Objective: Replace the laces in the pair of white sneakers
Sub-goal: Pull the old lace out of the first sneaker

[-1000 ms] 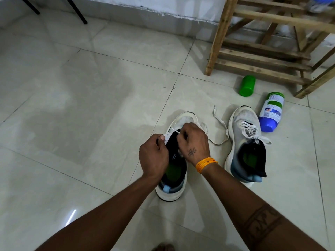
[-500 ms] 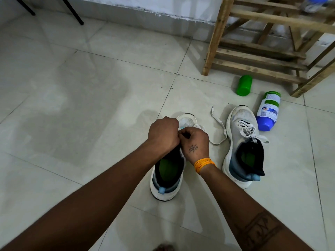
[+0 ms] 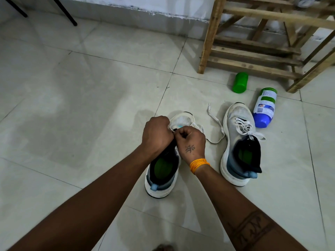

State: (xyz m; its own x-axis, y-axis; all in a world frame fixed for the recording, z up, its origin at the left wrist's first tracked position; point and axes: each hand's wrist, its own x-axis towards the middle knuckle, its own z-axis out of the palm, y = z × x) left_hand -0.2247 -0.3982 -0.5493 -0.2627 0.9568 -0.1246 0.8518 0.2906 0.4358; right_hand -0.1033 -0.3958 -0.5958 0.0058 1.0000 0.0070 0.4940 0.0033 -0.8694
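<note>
- Progress, as I judged it: roughly halfway. The sneaker (image 3: 241, 142) to the right of both hands was already laced & tied w/ a bow.
- Other sneaker (image 3: 163, 171) sat directly under the hands, toe pointing away; its lacing was hidden by the fists, so unclear how many eyelets were done.
- Left hand (image 3: 156, 134) & right hand (image 3: 192, 143) were both clenched, knuckles touching, apparently pinching the lace (image 3: 214, 124); its loose tail curled on the floor between the shoes.
- Materials: flat woven white lace, mesh uppers, thick rubbery soles, green insoles, dark padded collars.
- Floor (image 3: 81, 105) was glossy pale tile.
</note>
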